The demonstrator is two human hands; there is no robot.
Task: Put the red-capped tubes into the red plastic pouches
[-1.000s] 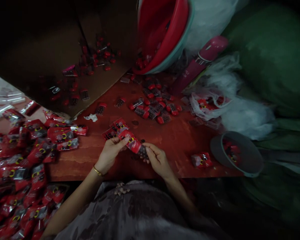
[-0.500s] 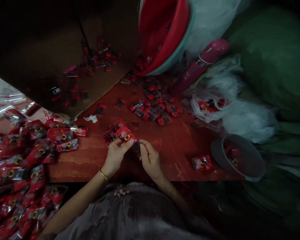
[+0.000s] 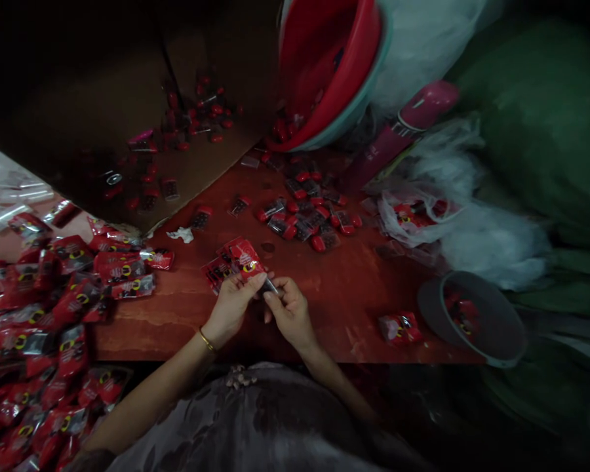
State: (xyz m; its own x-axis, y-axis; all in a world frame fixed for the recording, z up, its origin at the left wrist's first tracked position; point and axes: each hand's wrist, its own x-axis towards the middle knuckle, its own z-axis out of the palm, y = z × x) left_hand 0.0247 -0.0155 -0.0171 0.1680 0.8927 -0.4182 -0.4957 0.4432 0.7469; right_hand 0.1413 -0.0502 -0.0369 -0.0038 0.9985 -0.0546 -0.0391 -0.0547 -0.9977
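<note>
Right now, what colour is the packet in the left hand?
The packet is mostly red, with a small yellow mark; it shows best in the head view.

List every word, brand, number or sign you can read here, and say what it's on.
No text is legible.
Red packet between the left hand and right hand: print too small to read.
Pile of red packets at left: print too small and blurred.
Pink flask: faint pale marks, unreadable.
Lone packet beside the grey bucket: print too blurred.
</note>
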